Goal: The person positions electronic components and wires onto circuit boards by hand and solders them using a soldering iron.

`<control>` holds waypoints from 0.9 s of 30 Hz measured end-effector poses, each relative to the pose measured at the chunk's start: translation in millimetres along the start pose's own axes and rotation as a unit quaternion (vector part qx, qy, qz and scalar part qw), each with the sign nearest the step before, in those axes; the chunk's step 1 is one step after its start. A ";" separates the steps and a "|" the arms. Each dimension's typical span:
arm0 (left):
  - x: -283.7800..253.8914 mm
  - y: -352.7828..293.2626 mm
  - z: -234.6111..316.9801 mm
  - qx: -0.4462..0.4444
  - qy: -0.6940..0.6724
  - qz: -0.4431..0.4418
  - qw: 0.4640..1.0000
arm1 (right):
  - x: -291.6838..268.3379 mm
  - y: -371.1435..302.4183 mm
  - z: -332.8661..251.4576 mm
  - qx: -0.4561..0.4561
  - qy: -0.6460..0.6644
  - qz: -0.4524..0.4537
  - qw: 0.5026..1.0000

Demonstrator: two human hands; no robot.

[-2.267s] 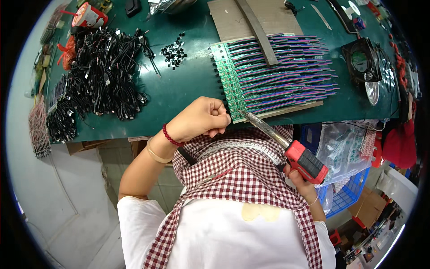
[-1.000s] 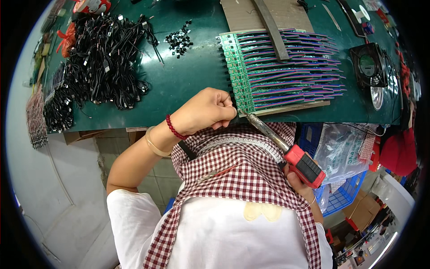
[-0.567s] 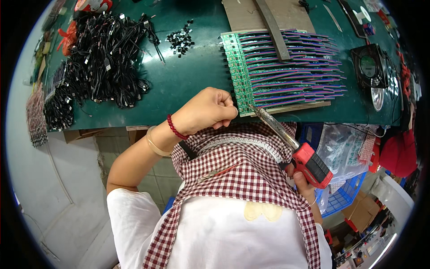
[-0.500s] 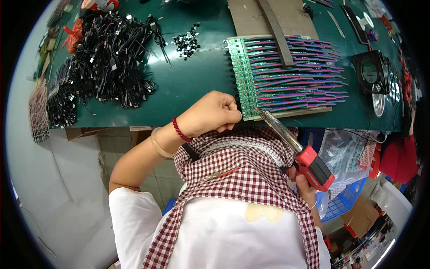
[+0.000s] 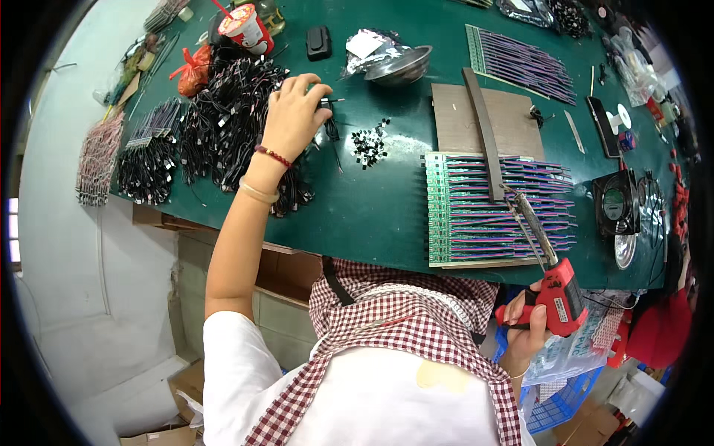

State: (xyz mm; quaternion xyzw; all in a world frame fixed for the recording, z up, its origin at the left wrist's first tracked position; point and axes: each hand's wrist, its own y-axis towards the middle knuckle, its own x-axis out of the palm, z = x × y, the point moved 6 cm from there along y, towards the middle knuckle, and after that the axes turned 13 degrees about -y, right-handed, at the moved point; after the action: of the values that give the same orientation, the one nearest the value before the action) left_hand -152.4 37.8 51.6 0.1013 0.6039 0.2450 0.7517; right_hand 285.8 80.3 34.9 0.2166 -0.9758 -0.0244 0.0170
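My left hand is over the right side of a pile of black USB cables, its fingers bent and apart. A few loose black cables lie beside its thumb; no cable is clearly gripped. My right hand is wrapped round the red and black handle of a soldering gun. The gun's metal barrel points up and away, its tip above a row of green circuit boards. Thin striped wires run right from these boards. A dark flat bar lies across the wires.
Small black parts lie scattered mid-table. Behind them are a metal bowl, a black case and a red and white cup. A second wired board set is at the far right. A fan stands near the right edge.
My left hand has moved from beside the boards, left and away, to the cables, and its fingers have opened. The soldering gun has tilted more upright, its tip farther from the boards' near edge.
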 end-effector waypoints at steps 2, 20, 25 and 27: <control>12.6 9.7 -18.8 0.002 0.012 -0.055 0.998 | 4.5 7.2 -3.1 0.007 0.016 -0.005 1.000; 12.7 -44.1 206.0 -0.137 -0.629 -0.216 0.734 | 83.0 54.3 -33.7 0.137 -0.056 -0.046 0.988; 12.9 -46.0 201.5 -0.146 -0.627 -0.246 0.724 | 83.4 54.4 -32.0 0.094 -0.075 -0.048 0.992; 11.1 -44.2 203.7 -0.157 -0.665 -0.208 0.700 | 80.0 52.2 -25.8 0.075 -0.097 -0.051 0.991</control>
State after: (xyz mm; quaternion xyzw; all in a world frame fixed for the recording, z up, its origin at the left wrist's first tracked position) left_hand 55.2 34.5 73.3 -0.0095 -0.0939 0.0426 0.9946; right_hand 192.4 92.6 65.3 0.2633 -0.9596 0.0270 -0.0955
